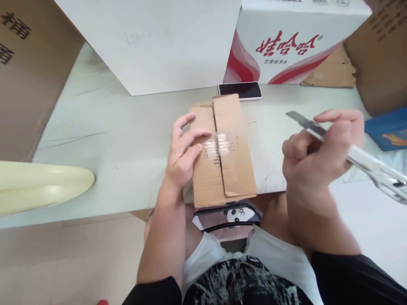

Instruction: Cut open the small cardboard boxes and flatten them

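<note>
Cardboard box (pixel 233 165) lies mid-frame, long axis running top to bottom; left hand (pixel 184 154), fingers parted, rests on it; right hand (pixel 321 156) clenches utility knife (pixel 365 160), blade toward upper left.

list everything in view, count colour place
table: 1, pale, middle
small box: 1, brown, table front
knife: 1, silver, in right hand
phone: 1, black, behind small box
white box: 1, white, back centre
printed carton: 1, white-red, back right
large cartons: 2, brown, far left, far right
cardboard piece: 1, brown, back right
blue box: 1, blue, right edge
curved object: 1, yellowish, left edge
panda print: 1, black-white, below small box
red object: 1, red, bottom edge
shirt: 1, black, bottom
shorts: 1, white, lap
left hand: 1, bare, on small box
right hand: 1, bare, round knife
</note>
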Motion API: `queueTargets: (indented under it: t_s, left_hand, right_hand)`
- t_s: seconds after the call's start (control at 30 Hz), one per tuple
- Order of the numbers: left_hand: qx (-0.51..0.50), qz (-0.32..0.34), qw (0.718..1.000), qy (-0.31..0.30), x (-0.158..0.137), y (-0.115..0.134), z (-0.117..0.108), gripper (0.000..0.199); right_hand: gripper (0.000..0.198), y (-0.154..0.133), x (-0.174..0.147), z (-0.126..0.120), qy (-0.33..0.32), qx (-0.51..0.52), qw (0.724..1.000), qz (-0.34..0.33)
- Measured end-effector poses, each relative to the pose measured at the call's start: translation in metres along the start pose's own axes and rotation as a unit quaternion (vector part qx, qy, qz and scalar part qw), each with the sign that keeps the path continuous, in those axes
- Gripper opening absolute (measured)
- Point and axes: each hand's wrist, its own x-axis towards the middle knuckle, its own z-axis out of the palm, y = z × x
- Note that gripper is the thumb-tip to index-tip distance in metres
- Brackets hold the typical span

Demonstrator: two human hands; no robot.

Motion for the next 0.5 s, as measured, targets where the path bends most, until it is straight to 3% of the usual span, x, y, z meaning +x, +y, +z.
queueTargets:
  t_s: [0.07,0.1,0.2,0.27,0.37,0.5]
  left_hand:
    - [-0.014,-0.03,0.999,0.03,0.0,-0.006,-0.011,0.031]
    - [-0.011,-0.047,0.998,0.051,0.0,-0.009,-0.016,0.033]
    - [0.034,-0.1,0.988,0.112,-0.001,-0.02,-0.027,0.036]
    - [0.059,-0.13,0.983,0.115,-0.002,-0.025,-0.03,0.037]
    - [0.036,-0.146,0.985,0.087,-0.001,-0.025,-0.027,0.057]
    - [-0.065,-0.122,0.988,0.065,0.002,-0.02,-0.013,0.078]
  right_hand:
    - [0.033,0.018,0.011,0.001,0.049,0.023,0.999,0.002]
    - [0.039,0.029,0.016,0.0,0.034,0.015,0.999,0.029]
    - [0.059,0.064,0.021,-0.003,-0.052,-0.023,0.987,0.153]
    - [0.065,0.079,0.018,-0.004,-0.121,-0.033,0.968,0.217]
    - [0.062,0.084,0.011,0.0,-0.196,0.005,0.946,0.257]
    - [0.063,0.07,0.007,0.01,-0.198,0.129,0.917,0.322]
